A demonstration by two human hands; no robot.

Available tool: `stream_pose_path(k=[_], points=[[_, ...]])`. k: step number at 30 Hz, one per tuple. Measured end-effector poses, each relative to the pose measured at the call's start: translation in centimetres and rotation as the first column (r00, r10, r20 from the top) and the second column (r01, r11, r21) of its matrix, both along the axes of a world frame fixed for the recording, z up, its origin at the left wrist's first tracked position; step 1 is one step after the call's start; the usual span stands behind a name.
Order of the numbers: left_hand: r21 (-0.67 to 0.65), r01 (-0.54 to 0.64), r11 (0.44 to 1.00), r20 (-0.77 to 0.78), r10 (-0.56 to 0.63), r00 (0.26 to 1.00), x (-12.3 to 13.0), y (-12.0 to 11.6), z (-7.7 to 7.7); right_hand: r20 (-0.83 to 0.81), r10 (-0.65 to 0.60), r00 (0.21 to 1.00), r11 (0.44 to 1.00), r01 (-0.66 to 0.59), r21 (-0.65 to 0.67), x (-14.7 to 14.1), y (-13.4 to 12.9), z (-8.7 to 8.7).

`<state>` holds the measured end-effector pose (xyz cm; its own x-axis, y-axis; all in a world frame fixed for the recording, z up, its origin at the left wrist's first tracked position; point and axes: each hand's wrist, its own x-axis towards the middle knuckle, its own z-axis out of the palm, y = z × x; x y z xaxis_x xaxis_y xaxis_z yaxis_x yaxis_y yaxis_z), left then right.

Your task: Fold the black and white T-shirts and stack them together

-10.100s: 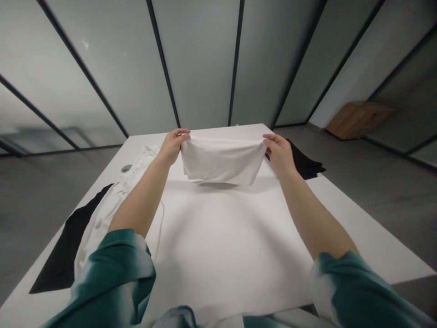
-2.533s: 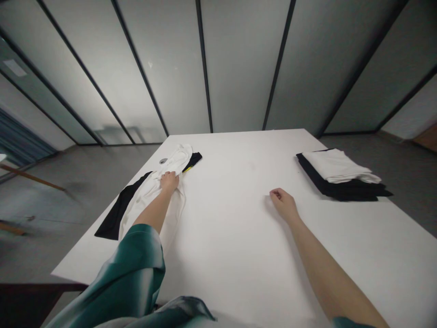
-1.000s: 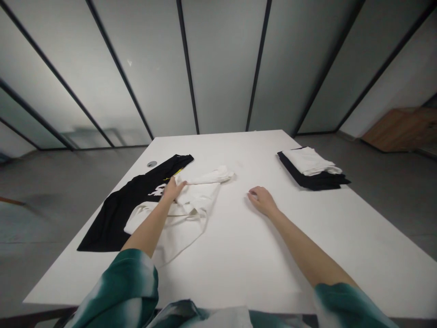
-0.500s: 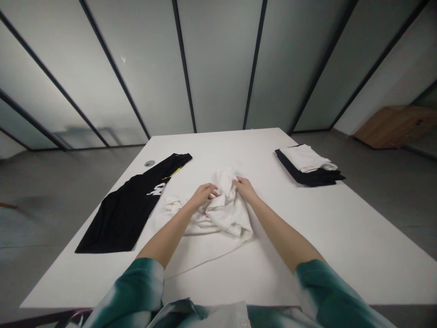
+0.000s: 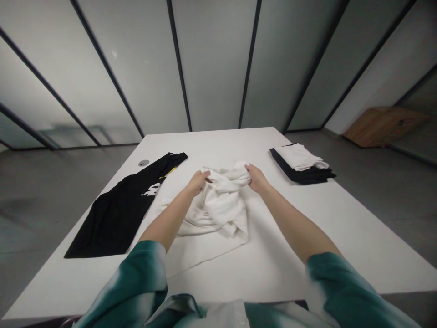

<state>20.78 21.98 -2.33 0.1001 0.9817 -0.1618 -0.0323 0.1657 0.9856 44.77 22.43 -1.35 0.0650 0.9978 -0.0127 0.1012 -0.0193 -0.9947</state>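
A crumpled white garment (image 5: 223, 200), which looks like a shirt, lies bunched in the middle of the table. Its upper edge is raised and stretched between my two hands. My left hand (image 5: 199, 181) is closed on the left end of that edge, thumb on top. On the other side, my right hand (image 5: 256, 177) pinches the right end. The lower part of the cloth spreads flat toward me on the tabletop, with a straight hem running slantwise. Folds hide most of the garment's shape.
On the left of the white table (image 5: 290, 255) a black T-shirt (image 5: 116, 214) with a white and yellow print lies flat. A folded stack of black clothes (image 5: 309, 176) with a white folded one (image 5: 300, 157) on top sits at the right. A round grey cap (image 5: 144, 162) is set in the tabletop.
My hands have moved apart and up, pulling the garment's upper edge taut between them. My left hand has closed on the cloth. The view has shifted slightly right.
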Motion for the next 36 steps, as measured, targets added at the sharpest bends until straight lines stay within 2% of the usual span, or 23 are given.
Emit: stream_pose_path(k=[2,3,4,5,7,8,10,12,14,15,17,19,20,21,23,24,26,28,29,30,32,34,36], points=[[0.020,-0.170,0.985,0.007,0.170,0.985,-2.1,1.6,1.1,0.253,-0.079,0.964,0.994,0.059,0.087,3.2,0.7,0.7],[0.063,-0.217,0.974,-0.018,0.218,0.976,-3.3,2.3,1.8,0.421,-0.098,0.902,0.991,0.048,0.129,4.8,0.9,1.1],[0.120,-0.242,0.963,-0.077,0.252,0.965,-4.5,2.9,2.5,0.587,-0.096,0.804,0.990,0.014,0.143,6.2,1.0,1.5],[0.182,-0.229,0.956,-0.160,0.258,0.953,-5.6,3.3,3.2,0.714,-0.076,0.696,0.989,-0.039,0.143,7.5,1.0,1.9],[0.292,-0.043,0.955,-0.408,0.165,0.898,-7.5,3.8,4.5,0.876,-0.003,0.483,0.984,-0.156,0.089,9.3,0.9,2.6],[0.309,0.087,0.947,-0.553,0.104,0.827,-8.2,3.9,5.1,0.918,0.024,0.395,0.976,-0.209,0.064,9.8,0.8,2.9],[0.257,0.289,0.922,-0.798,0.033,0.602,-8.9,4.0,5.9,0.968,0.025,0.251,0.963,-0.267,0.044,10.5,0.7,3.2],[0.191,0.335,0.923,-0.925,0.056,0.376,-9.2,4.0,6.3,0.988,-0.042,0.150,0.968,-0.239,0.077,10.8,0.6,3.3],[0.160,0.281,0.946,-0.967,0.092,0.239,-9.4,3.9,6.2,0.992,-0.082,0.094,0.988,-0.121,0.093,11.2,0.7,3.1],[0.121,0.231,0.965,-0.973,0.069,0.220,-9.6,3.8,6.1,0.994,-0.061,0.088,0.997,-0.048,0.065,11.5,0.7,2.9],[-0.038,0.127,0.991,-0.963,-0.070,0.260,-10.0,3.6,5.9,0.985,0.106,0.135,0.992,0.058,-0.115,12.0,0.9,2.4],[-0.248,0.069,0.966,-0.884,-0.254,0.392,-10.2,3.6,5.9,0.913,0.298,0.280,0.946,0.044,-0.322,12.4,1.5,2.2],[-0.300,0.072,0.951,-0.811,-0.294,0.506,-10.2,3.7,6.1,0.862,0.311,0.399,0.940,0.007,-0.342,12.4,1.9,2.3],[-0.294,0.088,0.952,-0.723,-0.282,0.631,-10.1,4.0,6.3,0.805,0.259,0.533,0.955,-0.019,-0.295,12.4,2.5,2.6],[-0.156,0.090,0.984,-0.507,-0.158,0.847,-9.6,4.9,7.1,0.660,0.031,0.751,0.996,0.030,-0.081,12.0,3.8,3.5],[-0.044,0.057,0.997,-0.393,-0.070,0.917,-9.2,5.5,7.5,0.575,-0.093,0.813,0.995,0.088,0.037,11.6,4.4,4.1],[0.166,-0.055,0.985,-0.253,0.096,0.963,-8.3,6.4,8.0,0.438,-0.242,0.866,0.964,0.161,0.212,10.7,5.4,5.2],[0.301,-0.140,0.943,-0.238,0.217,0.947,-7.4,6.7,7.8,0.361,-0.271,0.892,0.930,0.145,0.339,9.6,5.4,5.6],[0.350,-0.141,0.926,-0.292,0.251,0.923,-7.0,6.5,7.4,0.354,-0.250,0.901,0.917,0.103,0.386,8.9,5.0,5.4],[0.383,-0.093,0.919,-0.392,0.253,0.884,-6.6,6.1,6.8,0.388,-0.207,0.898,0.910,0.031,0.413,8.1,4.4,4.8],[0.400,0.104,0.911,-0.630,0.190,0.753,-5.9,4.6,5.0,0.528,-0.093,0.844,0.900,-0.156,0.408,6.2,2.3,2.9],[0.305,0.317,0.898,-0.827,0.085,0.555,-5.4,2.6,2.7,0.737,0.020,0.675,0.890,-0.349,0.295,4.3,-0.4,0.3],[0.156,0.404,0.901,-0.938,0.007,0.346,-5.0,0.5,0.2,0.892,0.104,0.440,0.886,-0.449,0.118,2.7,-3.0,-2.4]])
